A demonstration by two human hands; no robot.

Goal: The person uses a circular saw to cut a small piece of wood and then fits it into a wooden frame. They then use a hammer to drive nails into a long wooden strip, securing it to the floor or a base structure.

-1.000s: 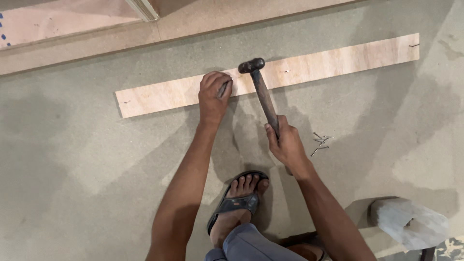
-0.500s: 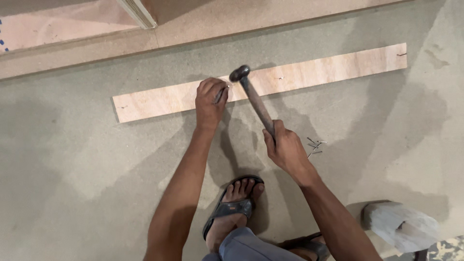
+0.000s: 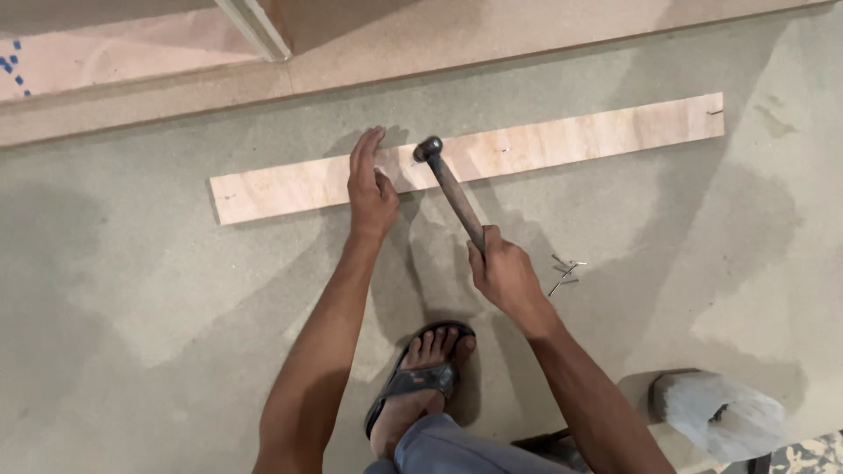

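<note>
Concrete floor (image 3: 158,351), loose nails (image 3: 564,272), white bag (image 3: 722,423)

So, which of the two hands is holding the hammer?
The right hand holds the hammer by its handle; the left hand lies open on the plywood strip, holding nothing.

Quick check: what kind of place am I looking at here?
Probably a carpentry or building work site: a plywood strip lies on a bare concrete floor, the right hand swings a hammer, and loose nails lie nearby.
</note>
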